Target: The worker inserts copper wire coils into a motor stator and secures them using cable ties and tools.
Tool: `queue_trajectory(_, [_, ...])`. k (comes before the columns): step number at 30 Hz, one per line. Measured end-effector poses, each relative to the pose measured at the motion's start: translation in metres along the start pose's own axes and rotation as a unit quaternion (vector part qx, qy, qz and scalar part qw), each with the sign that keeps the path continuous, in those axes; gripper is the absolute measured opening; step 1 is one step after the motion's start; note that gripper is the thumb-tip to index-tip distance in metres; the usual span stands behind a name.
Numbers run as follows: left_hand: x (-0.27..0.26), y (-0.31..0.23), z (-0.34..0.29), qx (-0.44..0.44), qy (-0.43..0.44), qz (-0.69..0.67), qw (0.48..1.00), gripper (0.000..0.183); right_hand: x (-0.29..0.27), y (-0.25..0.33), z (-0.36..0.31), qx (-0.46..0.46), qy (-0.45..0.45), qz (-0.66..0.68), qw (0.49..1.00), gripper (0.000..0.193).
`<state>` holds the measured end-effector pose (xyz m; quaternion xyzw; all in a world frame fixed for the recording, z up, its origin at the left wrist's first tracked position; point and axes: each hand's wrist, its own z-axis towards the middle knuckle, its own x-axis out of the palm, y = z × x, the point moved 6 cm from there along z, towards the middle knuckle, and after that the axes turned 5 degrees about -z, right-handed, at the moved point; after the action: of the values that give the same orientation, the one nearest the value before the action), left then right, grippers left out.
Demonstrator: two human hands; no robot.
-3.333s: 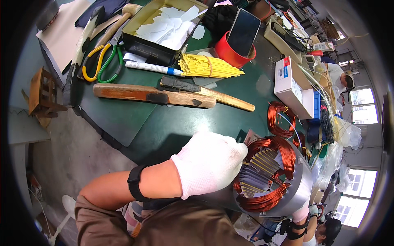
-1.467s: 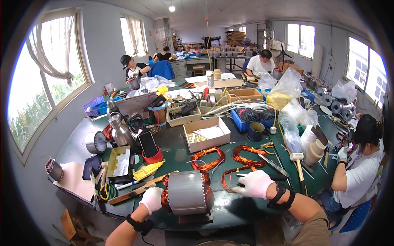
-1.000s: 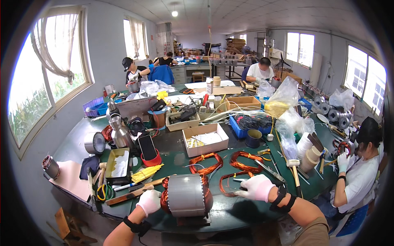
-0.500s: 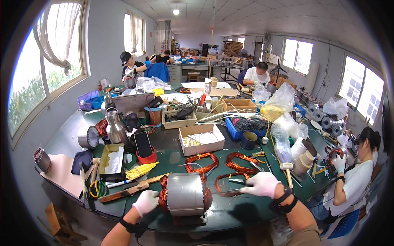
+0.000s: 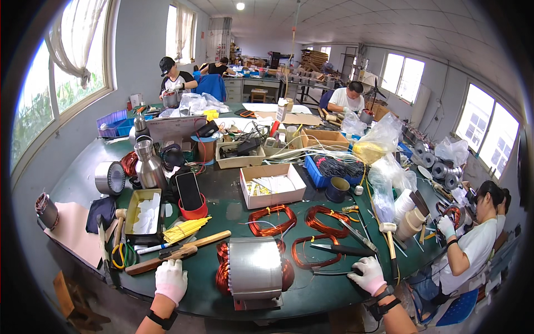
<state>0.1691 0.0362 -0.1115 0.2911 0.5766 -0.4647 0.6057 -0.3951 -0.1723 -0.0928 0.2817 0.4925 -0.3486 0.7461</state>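
Note:
A motor stator [image 5: 256, 267] stands before me at the table's front edge, a bright metal cylinder with copper windings bulging from both ends. To its left, my left hand [image 5: 171, 280], in a white glove, has its fingers extended at the lower edge of a dark wooden block [image 5: 146, 267]; nothing shows in its grasp. On the right, my gloved right hand [image 5: 368, 275] has its fingers closed on the end of a thin dark rod-like tool [image 5: 334, 273], low over the table. Black-handled scissors [image 5: 336, 249] and a copper coil [image 5: 297, 259] lie just beyond it.
Two more copper coils [image 5: 272, 221] lie behind the stator. A white carton [image 5: 272, 186], a phone [image 5: 189, 190] in a red holder, yellow strips [image 5: 186, 229], a hammer [image 5: 208, 239] and a mallet [image 5: 389, 239] surround the work. A co-worker [image 5: 467, 245] sits at the right.
My left hand has left the stator's left end and moved left to the wooden block. My right hand has drawn the thin tool away from the stator and lowered it rightward.

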Motion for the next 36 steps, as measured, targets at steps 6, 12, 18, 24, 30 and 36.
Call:
queue_trajectory(6, [-0.002,0.001,-0.006,-0.005,-0.033,-0.011,0.999,0.034,0.016,0.010,-0.007,0.021,-0.071,-0.019,0.997,0.032])
queue_trajectory(12, [-0.006,0.004,-0.014,0.019,-0.031,0.004,0.999,0.031,0.015,0.011,-0.005,0.020,-0.077,-0.013,0.997,0.031])
queue_trajectory(18, [-0.003,-0.001,0.003,0.034,-0.035,-0.008,0.999,0.028,0.014,0.010,-0.006,0.022,-0.078,-0.019,0.997,0.030])
queue_trajectory(24, [0.005,-0.004,0.001,0.001,0.012,0.036,0.999,0.034,0.017,0.009,-0.006,0.022,-0.076,-0.015,0.997,0.030])
queue_trajectory(30, [0.005,-0.002,-0.016,0.032,-0.069,0.026,0.997,0.049,0.013,0.011,-0.007,0.024,-0.084,-0.017,0.996,0.030])
queue_trajectory(36, [0.003,0.000,-0.015,0.033,-0.066,0.009,0.997,0.051,0.017,0.012,-0.009,0.029,-0.076,-0.012,0.997,0.031])
